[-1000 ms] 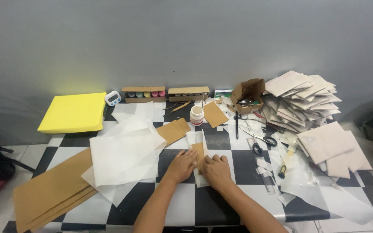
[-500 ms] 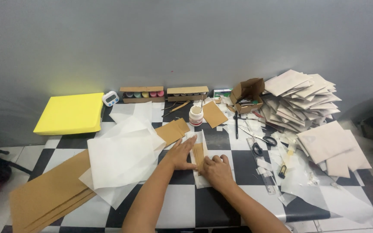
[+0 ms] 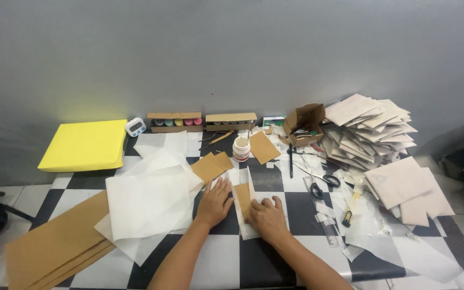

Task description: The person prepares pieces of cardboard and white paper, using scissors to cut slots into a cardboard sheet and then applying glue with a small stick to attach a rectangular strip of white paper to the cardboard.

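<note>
**Folding white paper over brown card**

Both hands down flat on checkered table (image 3: 275, 263), working brown card (image 3: 243, 197) lying on white sheet (image 3: 248, 215). Left hand (image 3: 214, 202) open, fingers spread, palm pressing just left of card, touching sheet edge. Right hand (image 3: 267, 216) loosely curled, fingertips bearing on card's right side and on sheet; not clamped round anything. Card stands partly raised along its long edge, sheet flap lifted behind it.

To do well, probably: hold left palm firm so sheet cannot slide, run right fingertips along card edge for a sharp crease, keep flap square to card before pressing down. Risk judged: thin sheet wrinkling or skewing if pressed from one end only.

Relative to card: glue jar (image 3: 241, 149) beyond it, near; loose white sheets (image 3: 146, 201) left, touching left hand's side; brown boards (image 3: 55, 247) further left; scissors (image 3: 318, 180) right, apart; envelope pile (image 3: 369, 129) far right and back; yellow pad (image 3: 84, 144) far left and back.
</note>
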